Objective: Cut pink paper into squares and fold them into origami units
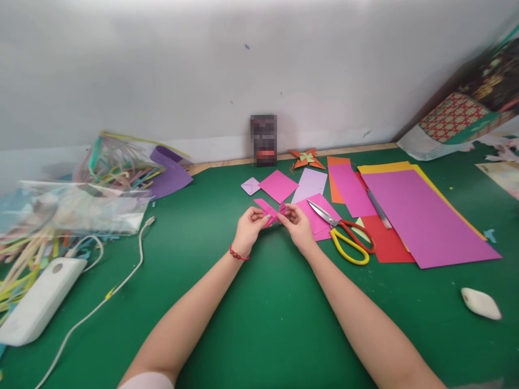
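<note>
Holding folded ppr (265, 206), R hand (299, 222) nr scissors (333, 222) atop pink sheets (318, 222).

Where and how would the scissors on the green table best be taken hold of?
Probably by the yellow loop and red loop, coming from the person's near right side. The scissors lie with both loops angled that way, while the blades point away and left over pink paper, so fingers should stay off the edges.
</note>
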Tool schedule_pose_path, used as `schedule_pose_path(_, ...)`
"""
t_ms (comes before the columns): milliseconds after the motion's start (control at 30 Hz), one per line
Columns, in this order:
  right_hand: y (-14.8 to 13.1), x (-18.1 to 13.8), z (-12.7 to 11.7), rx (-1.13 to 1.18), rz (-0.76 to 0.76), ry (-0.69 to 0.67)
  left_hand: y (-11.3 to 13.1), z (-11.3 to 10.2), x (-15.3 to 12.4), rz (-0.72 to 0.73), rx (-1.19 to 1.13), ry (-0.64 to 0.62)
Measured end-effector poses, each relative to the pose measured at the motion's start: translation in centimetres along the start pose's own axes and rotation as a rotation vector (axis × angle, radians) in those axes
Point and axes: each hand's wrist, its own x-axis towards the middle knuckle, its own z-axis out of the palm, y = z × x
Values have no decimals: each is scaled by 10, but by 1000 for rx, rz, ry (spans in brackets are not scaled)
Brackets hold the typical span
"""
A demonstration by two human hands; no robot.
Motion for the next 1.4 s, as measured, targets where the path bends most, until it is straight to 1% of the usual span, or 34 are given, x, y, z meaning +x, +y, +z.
schedule_pose_path(133,-3,2,-4,-20,58,-99,0,-1,0,-13,1,-33)
schedule_pose_path(200,-5,2,-5,-32,57,-116,0,-1,-1,-6,21,-57)
schedule_pose_path(267,-6,2,-5,-39,43,-100,0,0,-1,14,51,-76)
schedule_pose_path(400,-6,1,-4,-58,-11,-23,-1,4,-1,45,80,-125)
schedule_pose_path(500,-6,0,-4,-81,-62,25,-4,6,-3,3,92,-220)
schedule_pose_path(567,-6,0,-4,-93,-87,35,-6,7,-5,-26,96,-261)
schedule_pose_path(700,-7,-1,-3,-95,-105,36,-6,8,-6,-25,89,-257)
schedule_pose_path(833,-8,-2,-2,-83,-89,41,-6,8,-6,-10,93,-239)
schedule_pose_path(1067,-8,-3,0,-14,-38,39,-8,9,-10,65,163,-188)
schedule_pose_path(1167,-9,-3,-2,-18,-27,-14,-7,7,-9,59,162,-199)
schedule_pose_path(1300,-11,-2,-5,-105,-43,-119,-6,5,-7,43,149,-257)
schedule_pose_path(1400,-11,-2,-6,-102,-14,-138,-8,5,-7,96,175,-273)
